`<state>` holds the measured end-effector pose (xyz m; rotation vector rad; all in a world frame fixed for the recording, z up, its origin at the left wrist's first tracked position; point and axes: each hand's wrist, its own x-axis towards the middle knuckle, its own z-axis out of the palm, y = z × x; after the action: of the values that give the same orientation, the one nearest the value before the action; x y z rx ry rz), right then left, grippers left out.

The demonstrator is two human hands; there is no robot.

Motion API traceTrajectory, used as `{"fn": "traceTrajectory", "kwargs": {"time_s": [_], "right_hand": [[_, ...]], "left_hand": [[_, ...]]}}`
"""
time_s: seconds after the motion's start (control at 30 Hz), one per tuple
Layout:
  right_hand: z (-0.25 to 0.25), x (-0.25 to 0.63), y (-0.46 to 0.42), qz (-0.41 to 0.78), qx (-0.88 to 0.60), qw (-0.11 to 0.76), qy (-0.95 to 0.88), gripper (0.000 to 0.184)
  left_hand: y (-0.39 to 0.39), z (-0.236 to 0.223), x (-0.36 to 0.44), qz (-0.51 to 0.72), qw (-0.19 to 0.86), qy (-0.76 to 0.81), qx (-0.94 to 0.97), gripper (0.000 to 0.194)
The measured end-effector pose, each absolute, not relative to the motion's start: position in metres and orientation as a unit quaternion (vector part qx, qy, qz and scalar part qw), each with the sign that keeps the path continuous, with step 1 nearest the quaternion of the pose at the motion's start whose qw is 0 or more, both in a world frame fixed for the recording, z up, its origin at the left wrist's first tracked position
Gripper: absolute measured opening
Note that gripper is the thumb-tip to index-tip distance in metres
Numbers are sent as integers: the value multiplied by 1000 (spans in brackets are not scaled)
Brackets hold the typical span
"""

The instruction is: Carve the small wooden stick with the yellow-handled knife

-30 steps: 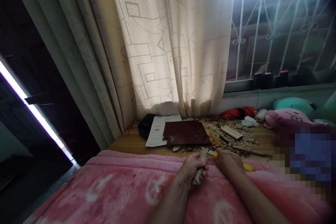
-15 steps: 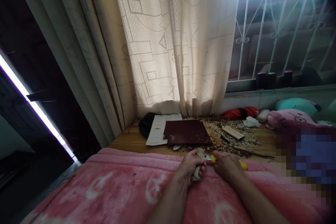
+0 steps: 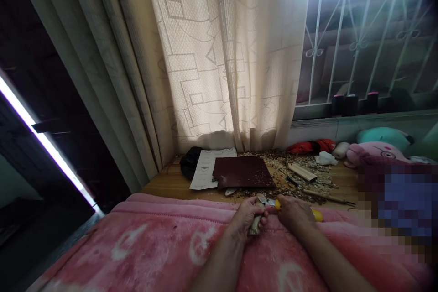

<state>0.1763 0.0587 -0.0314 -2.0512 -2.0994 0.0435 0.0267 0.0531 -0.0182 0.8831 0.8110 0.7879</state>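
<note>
Pink fleece blanket (image 3: 137, 246) is lying under both hands, wood shavings (image 3: 294, 169) are littering the surface (image 3: 164, 182) ahead, the left hand (image 3: 244, 221) is gripping a pale wood piece (image 3: 255, 226), and the right hand (image 3: 294, 214) is clenching a yellow-handled knife (image 3: 316, 215) beside it.

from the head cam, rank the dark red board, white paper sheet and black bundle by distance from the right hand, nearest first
1. Dark red board: ahead and left of the right hand.
2. White paper sheet: left of the board.
3. Black bundle: farthest left, by the curtain.
</note>
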Motion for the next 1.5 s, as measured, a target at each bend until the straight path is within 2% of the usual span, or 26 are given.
{"fn": "traceTrajectory", "kwargs": {"time_s": [0.27, 0.63, 1.5], "right_hand": [[-30, 186, 61, 8, -743, 96, -662, 17], [-25, 173, 52, 7, -656, 100, -748, 15], [-33, 170, 58, 8, -704, 114, -701, 28]], "left_hand": [[50, -14, 25, 364, 742, 376, 418, 33], [57, -24, 26, 373, 733, 377, 427, 39], [62, -28, 28, 360, 744, 384, 413, 25]]}}
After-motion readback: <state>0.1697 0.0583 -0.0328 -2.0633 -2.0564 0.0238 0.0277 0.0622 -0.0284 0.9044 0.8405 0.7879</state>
